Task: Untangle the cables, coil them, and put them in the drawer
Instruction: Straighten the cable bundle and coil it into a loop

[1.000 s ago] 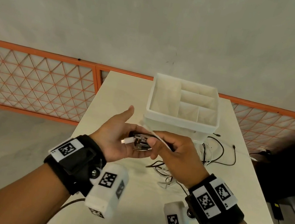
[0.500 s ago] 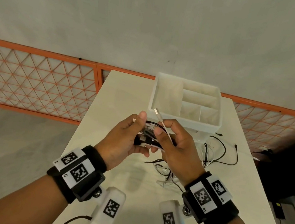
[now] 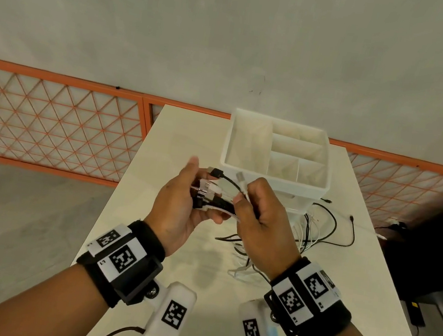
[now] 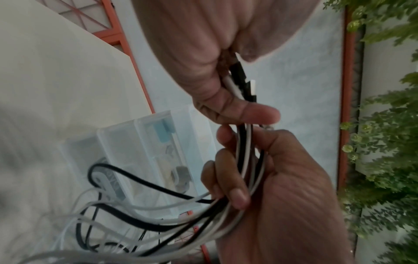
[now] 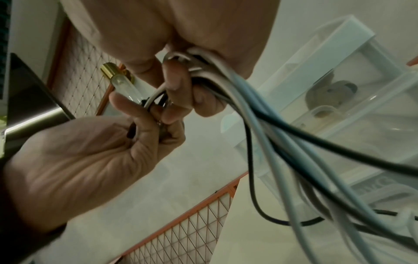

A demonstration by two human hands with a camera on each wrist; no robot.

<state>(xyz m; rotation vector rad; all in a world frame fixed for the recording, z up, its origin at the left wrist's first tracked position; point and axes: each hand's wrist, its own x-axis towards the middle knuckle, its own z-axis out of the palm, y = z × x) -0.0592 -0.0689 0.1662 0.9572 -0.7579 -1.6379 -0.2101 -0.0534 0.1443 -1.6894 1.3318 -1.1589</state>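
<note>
Cables (image 3: 217,195) in both hands' curled fingers (image 3: 241,202)

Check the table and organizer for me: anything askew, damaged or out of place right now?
Nothing looks damaged or spilled. The cables remain a tangled black-and-white heap on the table beside the drawer unit, whose top compartments look empty. Both hands hold plug ends: left hand, right hand. That fits the unfinished job.

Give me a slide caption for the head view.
Both hands grip cable ends before white organizer.
</note>
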